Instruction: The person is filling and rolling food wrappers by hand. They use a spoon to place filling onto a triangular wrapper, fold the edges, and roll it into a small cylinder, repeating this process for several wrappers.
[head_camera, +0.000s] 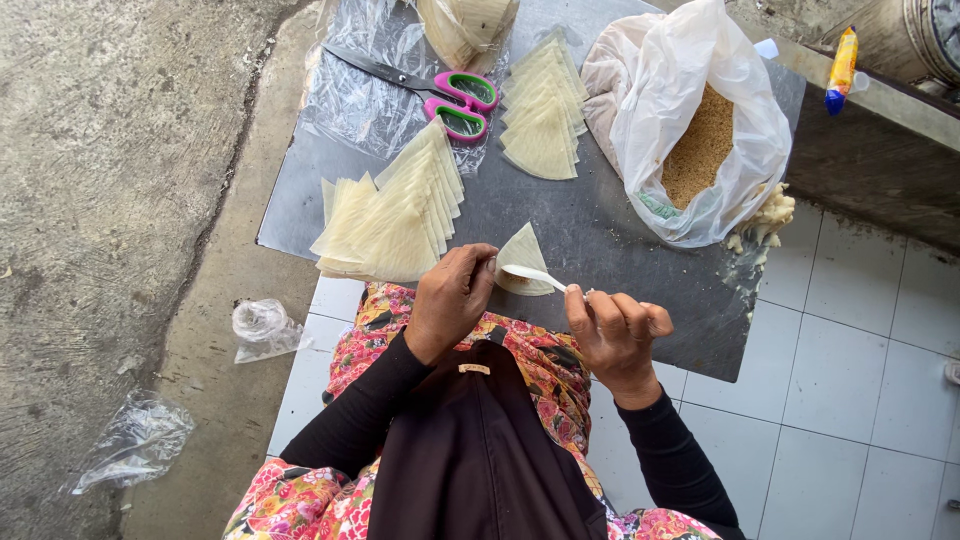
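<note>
Head view: left hand (450, 300) grip pinches a triangular wrapper (524, 258) on the table (620, 250); right hand (615, 335) grip clenched on a white spoon (533, 274) reaching over it. The wrapper looks thin, limp, tearable; best held by its edge.

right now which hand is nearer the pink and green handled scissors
Left. The left hand lies just below the pink and green handled scissors, on the triangular wrapper; the right hand sits lower and further right.

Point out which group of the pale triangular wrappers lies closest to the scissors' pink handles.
The fanned stack of triangular wrappers right of the scissors, beside the white bag. The bigger pile lies lower, near the left hand.
</note>
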